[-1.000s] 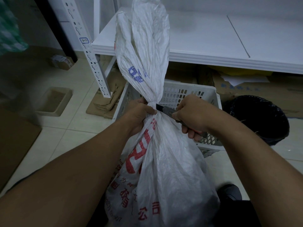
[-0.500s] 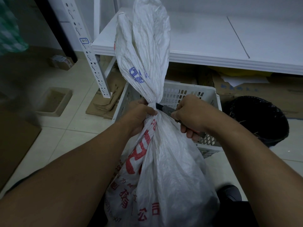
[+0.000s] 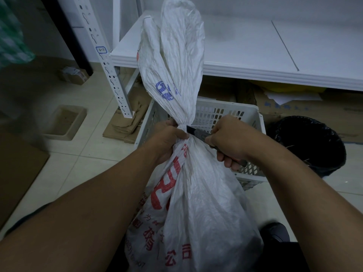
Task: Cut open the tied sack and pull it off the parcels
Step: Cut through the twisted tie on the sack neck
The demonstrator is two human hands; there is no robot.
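Note:
A white woven sack (image 3: 198, 209) with red and blue print stands upright on the floor between my arms, bulging below a tight tie (image 3: 182, 127). Its loose top sticks up above the tie. My left hand (image 3: 167, 139) grips the sack's neck just under the tie. A dark utility knife (image 3: 198, 133) is held in my right hand (image 3: 229, 142), and its blade tip touches the tie from the right. The parcels inside are hidden by the sack.
A white slotted plastic crate (image 3: 235, 112) stands right behind the sack. A black-lined bin (image 3: 308, 146) sits at the right. A white shelf (image 3: 255, 55) with a perforated post (image 3: 110, 75) rises behind. Flattened cardboard (image 3: 127, 124) lies under the shelf and at the left.
Both hands and the sack have stayed almost still; my right hand with the knife has shifted very slightly at the tie.

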